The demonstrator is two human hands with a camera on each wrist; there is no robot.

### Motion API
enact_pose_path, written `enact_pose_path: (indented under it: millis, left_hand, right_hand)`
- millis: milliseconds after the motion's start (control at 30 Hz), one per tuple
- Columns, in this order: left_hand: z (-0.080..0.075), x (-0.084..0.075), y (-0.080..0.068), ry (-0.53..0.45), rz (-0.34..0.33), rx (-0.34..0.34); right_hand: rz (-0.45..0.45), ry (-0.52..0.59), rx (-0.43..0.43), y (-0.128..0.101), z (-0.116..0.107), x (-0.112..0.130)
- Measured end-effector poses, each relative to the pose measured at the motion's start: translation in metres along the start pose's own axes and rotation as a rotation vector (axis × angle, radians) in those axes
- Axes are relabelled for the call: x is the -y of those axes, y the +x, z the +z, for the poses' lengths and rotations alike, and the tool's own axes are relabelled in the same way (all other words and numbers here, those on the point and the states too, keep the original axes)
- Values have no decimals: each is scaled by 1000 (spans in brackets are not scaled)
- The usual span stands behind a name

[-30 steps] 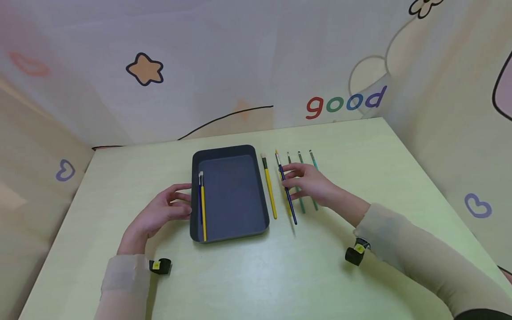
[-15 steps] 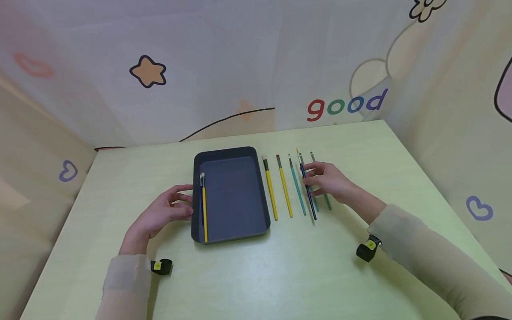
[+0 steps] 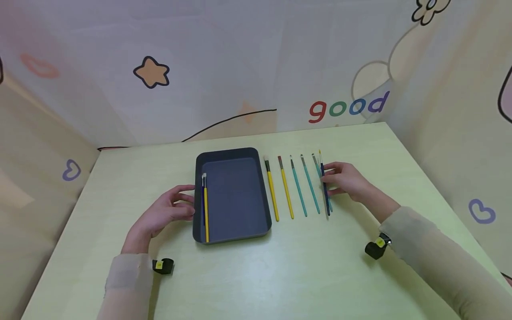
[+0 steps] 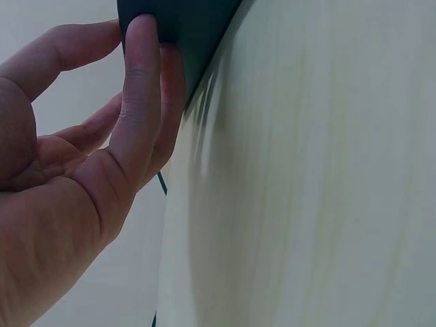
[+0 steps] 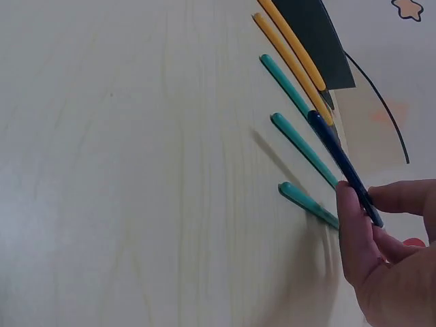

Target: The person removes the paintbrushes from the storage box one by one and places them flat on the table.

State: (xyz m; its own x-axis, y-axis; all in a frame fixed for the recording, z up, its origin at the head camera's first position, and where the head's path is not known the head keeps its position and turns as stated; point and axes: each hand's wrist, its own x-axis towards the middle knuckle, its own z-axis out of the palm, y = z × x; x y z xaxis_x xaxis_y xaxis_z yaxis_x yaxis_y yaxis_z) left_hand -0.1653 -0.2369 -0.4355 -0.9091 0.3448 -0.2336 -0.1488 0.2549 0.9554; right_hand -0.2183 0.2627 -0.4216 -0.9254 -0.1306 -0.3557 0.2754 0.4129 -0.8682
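Observation:
My right hand (image 3: 347, 180) pinches a dark blue paintbrush (image 3: 325, 186) between thumb and fingers, bristle end pointing away from me. In the right wrist view the blue paintbrush (image 5: 334, 146) is raised above the table, its shadow falling below. Under it in the head view, partly overlapped, is a teal paintbrush (image 3: 317, 164) at the right end of a row. My left hand (image 3: 172, 211) touches the left side of a dark grey tray (image 3: 240, 222), fingers loosely bent; in the left wrist view fingertips (image 4: 142, 30) rest against the tray's outer wall.
Beside the tray lie two yellow paintbrushes (image 3: 272, 191) and two more teal paintbrushes (image 3: 298, 186), spaced apart. Inside the tray, along its left wall, are a yellow paintbrush (image 3: 206, 213) and a blue one. A printed cloth backdrop (image 3: 224, 66) rises behind the pale table (image 3: 240, 284).
My right hand has carried the blue paintbrush rightward across the row, from above the second yellow brush to the rightmost teal one. The left hand stays at the tray.

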Motion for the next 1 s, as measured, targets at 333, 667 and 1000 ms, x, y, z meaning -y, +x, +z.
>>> enact_pose_path:
  millis: [333,667,1000]
  left_hand:
    - [0,0,0,1,-2,-1]
    - [0,1,-1,-4,-2,-6]
    - [0,-1,-2,-9,-5,-9]
  right_hand:
    - [27,-57,-38,2,-6,-4]
    - [23,-157,-87,6,-7,-7]
    - [21,-285,-128,9,-13,-5]
